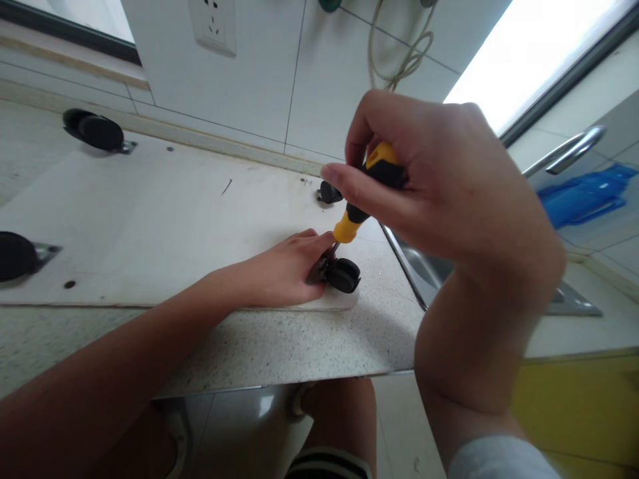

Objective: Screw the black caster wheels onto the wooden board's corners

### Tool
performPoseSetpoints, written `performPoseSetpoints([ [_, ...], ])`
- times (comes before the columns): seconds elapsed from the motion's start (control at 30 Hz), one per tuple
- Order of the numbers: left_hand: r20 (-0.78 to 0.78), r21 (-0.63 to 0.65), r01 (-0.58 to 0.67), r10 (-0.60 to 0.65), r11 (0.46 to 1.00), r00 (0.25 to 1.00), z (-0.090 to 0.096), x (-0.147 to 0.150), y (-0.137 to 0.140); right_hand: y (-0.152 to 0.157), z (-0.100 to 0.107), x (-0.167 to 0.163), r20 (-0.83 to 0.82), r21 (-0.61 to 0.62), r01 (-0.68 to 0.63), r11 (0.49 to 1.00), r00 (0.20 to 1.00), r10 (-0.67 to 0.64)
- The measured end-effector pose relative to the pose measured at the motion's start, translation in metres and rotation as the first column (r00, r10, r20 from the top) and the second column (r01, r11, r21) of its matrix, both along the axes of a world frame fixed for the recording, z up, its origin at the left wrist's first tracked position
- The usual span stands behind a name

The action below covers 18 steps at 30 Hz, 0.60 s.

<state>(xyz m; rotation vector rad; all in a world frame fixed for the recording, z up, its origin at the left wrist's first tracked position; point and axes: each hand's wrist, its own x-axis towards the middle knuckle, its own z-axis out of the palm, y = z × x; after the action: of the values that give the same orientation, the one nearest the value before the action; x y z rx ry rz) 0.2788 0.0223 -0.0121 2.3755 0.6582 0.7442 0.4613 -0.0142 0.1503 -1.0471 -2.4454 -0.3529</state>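
My right hand [429, 179] is wrapped around the yellow and black handle of a screwdriver [346, 227], its shaft slanting down to the near right caster. That black caster wheel [343, 275] has a metal mounting plate lying on a white board [164, 219]. My left hand [294, 269] rests on the board with its fingers closed about the plate and the base of the caster, beside the screwdriver shaft. The screwdriver's tip and any screw under it are hidden by the fingers.
More casters sit on the board: one at far left [100, 131], one at near left [17, 256] and one at far right [329, 192]. The board lies on a speckled countertop [299, 339] against a tiled wall. To the right are a sink [422, 266], a faucet [569, 150] and a blue plastic item [584, 196].
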Motion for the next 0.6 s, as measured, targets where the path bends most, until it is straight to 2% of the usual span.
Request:
performPoseSetpoints([
  [0.03, 0.000, 0.005, -0.014, 0.014, 1.000, 1.000, -0.001, 0.000, 0.000, 0.001, -0.001, 0.001, -0.003, 0.025, 0.041, 0.999, 0.999, -0.041],
  [0.1, 0.001, 0.011, -0.021, 0.021, 1.000, 1.000, -0.002, 0.000, 0.000, 0.001, 0.000, 0.003, -0.020, -0.002, 0.070, 0.998, 0.997, -0.070],
  [0.2, 0.016, 0.010, -0.004, 0.004, 1.000, 1.000, -0.002, 0.000, 0.000, 0.002, 0.002, 0.007, -0.051, -0.153, -0.030, 0.988, 0.998, 0.023],
  [0.27, 0.024, 0.001, -0.001, 0.001, 1.000, 1.000, -0.001, 0.000, 0.000, 0.006, 0.003, 0.010, -0.088, -0.197, -0.124, 0.972, 0.990, 0.109],
  [0.37, 0.017, -0.007, -0.016, 0.016, 1.000, 1.000, -0.001, 0.000, 0.000, 0.015, 0.002, 0.014, -0.146, -0.117, -0.207, 0.971, 0.971, 0.189],
  [0.47, 0.014, 0.002, -0.018, 0.018, 1.000, 1.000, 0.000, 0.000, 0.000, 0.018, 0.001, 0.016, -0.156, -0.074, -0.193, 0.978, 0.971, 0.179],
  [0.53, 0.012, 0.010, 0.014, -0.014, 1.000, 1.000, 0.001, 0.000, 0.000, 0.014, 0.002, 0.015, -0.149, -0.144, -0.188, 0.972, 0.975, 0.166],
  [0.6, 0.006, 0.006, 0.031, -0.031, 1.000, 1.000, 0.003, 0.000, -0.001, 0.010, 0.004, 0.013, -0.170, -0.315, -0.261, 0.913, 0.961, 0.216],
])
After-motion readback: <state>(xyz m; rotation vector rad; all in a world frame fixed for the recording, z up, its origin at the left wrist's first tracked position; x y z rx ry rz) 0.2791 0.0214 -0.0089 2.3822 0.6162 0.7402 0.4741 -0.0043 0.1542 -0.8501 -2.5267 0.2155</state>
